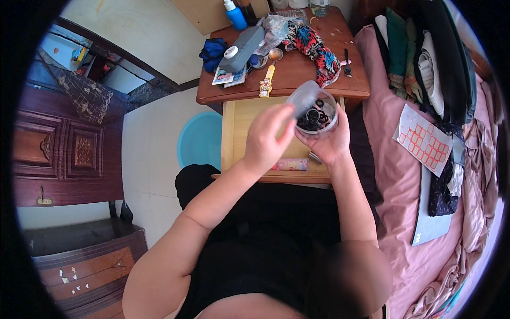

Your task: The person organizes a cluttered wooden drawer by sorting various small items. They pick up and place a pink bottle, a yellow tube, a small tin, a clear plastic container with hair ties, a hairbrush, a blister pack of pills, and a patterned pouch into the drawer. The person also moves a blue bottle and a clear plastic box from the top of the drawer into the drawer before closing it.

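My right hand [333, 142] cups a round clear plastic container [336, 118] from below and the side. Inside lie several black rings that look like hair ties [313, 116]. My left hand [270, 133] grips a translucent round lid [307, 94] by its near edge, tilted up over the container's far left side. Whether the lid still touches the rim I cannot tell. Both hands are above an open wooden drawer [239, 127], where a pink patterned packet [291, 164] and a small silvery object [315, 158] lie near the front.
The brown tabletop [297, 77] holds a grey box [241, 49], a blue pump bottle [235, 16], patterned cloth [317, 52], a yellow-handled item [267, 80] and a black fork-like object [347, 64]. A turquoise basin [199, 141] stands left of the drawer. Right is a pink-covered bed [390, 175] with clothes.
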`<state>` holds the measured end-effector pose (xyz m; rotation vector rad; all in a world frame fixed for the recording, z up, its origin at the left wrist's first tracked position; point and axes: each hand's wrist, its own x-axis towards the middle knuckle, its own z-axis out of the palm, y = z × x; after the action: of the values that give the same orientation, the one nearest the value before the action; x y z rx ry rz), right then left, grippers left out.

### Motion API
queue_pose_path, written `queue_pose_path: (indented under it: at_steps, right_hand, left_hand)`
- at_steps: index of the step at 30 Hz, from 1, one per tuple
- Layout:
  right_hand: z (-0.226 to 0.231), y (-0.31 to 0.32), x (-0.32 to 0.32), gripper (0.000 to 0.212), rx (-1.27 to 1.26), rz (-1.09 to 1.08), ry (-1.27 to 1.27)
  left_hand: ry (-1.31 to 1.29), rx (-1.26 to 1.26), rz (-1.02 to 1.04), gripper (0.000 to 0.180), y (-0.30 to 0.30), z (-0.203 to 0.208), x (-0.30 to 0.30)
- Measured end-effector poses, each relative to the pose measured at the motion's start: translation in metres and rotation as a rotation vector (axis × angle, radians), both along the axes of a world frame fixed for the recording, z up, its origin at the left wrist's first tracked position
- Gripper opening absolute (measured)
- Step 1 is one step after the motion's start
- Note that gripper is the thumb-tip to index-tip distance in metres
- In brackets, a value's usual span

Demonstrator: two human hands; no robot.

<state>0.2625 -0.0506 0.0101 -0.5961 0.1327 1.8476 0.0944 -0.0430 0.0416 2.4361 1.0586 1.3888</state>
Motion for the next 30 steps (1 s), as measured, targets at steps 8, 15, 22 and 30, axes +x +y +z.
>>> queue_pose_path:
  at_steps: [8,15,22,30]
  right_hand:
    - [0.003,0.003,0.009,0.061,0.209,0.073,0.113]
    - [0.002,0.001,0.001,0.064,0.264,0.119,0.165]
    - [0.006,0.005,0.001,0.058,0.186,-0.001,0.06]
    - [0.003,0.006,0.001,0.058,0.111,0.0,0.053]
  left_hand:
    - [-0.831,-0.944,0.052,0.027,0.031,0.0,-0.024]
    - [-0.553,-1.103,-0.072,0.026,0.038,-0.008,-0.024]
    - [0.234,-0.226,0.197,0.024,0.115,-0.018,-0.023]
    - [0.184,-0.209,0.215,0.022,0.139,-0.014,-0.028]
